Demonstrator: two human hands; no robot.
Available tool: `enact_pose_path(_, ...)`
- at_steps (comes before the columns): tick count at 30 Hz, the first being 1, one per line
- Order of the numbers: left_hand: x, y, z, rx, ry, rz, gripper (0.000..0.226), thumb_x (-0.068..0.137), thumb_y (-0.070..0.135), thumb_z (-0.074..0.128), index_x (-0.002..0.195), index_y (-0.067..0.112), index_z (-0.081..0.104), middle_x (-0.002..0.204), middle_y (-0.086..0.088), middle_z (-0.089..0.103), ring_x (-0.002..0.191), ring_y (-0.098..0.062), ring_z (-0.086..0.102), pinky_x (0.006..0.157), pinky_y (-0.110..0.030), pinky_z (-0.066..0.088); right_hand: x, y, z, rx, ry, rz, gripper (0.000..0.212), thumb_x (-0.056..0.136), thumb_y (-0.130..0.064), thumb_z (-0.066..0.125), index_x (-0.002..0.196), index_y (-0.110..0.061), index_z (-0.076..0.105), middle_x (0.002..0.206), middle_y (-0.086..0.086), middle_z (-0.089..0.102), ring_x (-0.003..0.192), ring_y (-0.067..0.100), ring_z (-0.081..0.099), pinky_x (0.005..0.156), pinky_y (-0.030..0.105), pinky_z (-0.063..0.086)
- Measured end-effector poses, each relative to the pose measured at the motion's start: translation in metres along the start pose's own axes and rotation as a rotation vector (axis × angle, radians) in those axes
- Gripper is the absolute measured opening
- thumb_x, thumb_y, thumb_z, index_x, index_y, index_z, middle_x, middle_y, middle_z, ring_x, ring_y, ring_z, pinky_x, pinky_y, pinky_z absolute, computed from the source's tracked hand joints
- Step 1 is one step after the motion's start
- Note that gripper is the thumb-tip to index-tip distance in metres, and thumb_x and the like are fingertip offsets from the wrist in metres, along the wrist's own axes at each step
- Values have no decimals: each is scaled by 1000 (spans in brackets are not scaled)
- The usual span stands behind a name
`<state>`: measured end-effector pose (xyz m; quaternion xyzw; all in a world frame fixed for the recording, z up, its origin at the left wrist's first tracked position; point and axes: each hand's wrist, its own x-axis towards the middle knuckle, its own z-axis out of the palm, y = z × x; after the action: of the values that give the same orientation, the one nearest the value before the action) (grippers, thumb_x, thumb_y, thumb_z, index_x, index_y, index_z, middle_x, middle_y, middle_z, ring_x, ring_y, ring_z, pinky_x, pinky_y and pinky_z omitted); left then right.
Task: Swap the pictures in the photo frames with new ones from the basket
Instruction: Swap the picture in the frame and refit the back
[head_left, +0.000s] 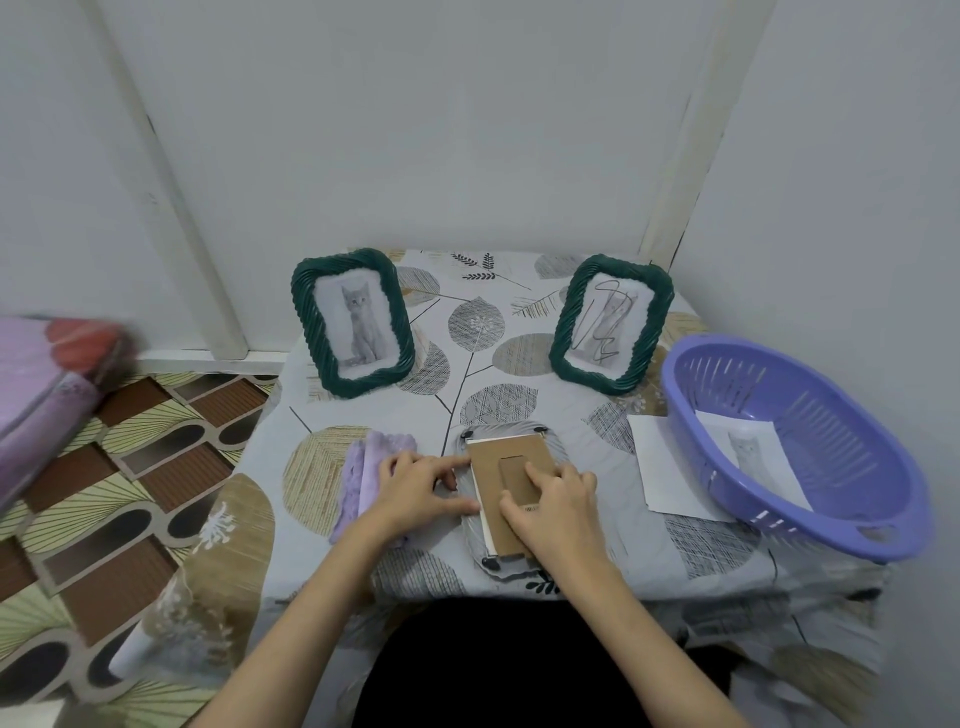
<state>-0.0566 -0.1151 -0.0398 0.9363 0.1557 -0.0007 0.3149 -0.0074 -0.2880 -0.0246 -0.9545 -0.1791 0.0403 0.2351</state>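
Hands on the face-down photo frame (511, 493) on the table (571, 540): right hand (550, 506) flat on its cardboard backing (506, 457), left hand (418, 483) with extended fingers (457, 464) touching its edge.

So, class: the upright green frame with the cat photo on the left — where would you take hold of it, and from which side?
Grip the cat frame by its two long side rails, coming down from above. It stands upright, leaning back, with both twisted edges exposed, so fingers can pinch across its width without touching the picture.
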Motion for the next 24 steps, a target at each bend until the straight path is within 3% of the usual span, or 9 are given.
enact_pose_path(10,0,1,-1,1,-15,-8,68,72,51,70,134,41,43,88,23,50,104,-9,30,89,-25,13,4,-4,7,-48,14,-11,55,81,-50,53,128,-20,52,119,17,50,112,32,36,98,39,36)
enact_pose_path(18,4,7,-2,114,-21,-36,61,78,53,63,134,44,41,111,7,57,118,-19,37,96,-34,18,13,3,4,-33,-53,-15,66,76,-58,57,132,-23,49,121,13,46,113,30,35,101,38,34)
enact_pose_path(24,3,12,3,207,78,51,51,84,56,54,131,39,47,141,8,38,128,-21,27,103,-35,19,23,12,-17,92,-216,-40,59,80,-49,61,130,-20,51,126,14,46,122,31,37,106,34,31)
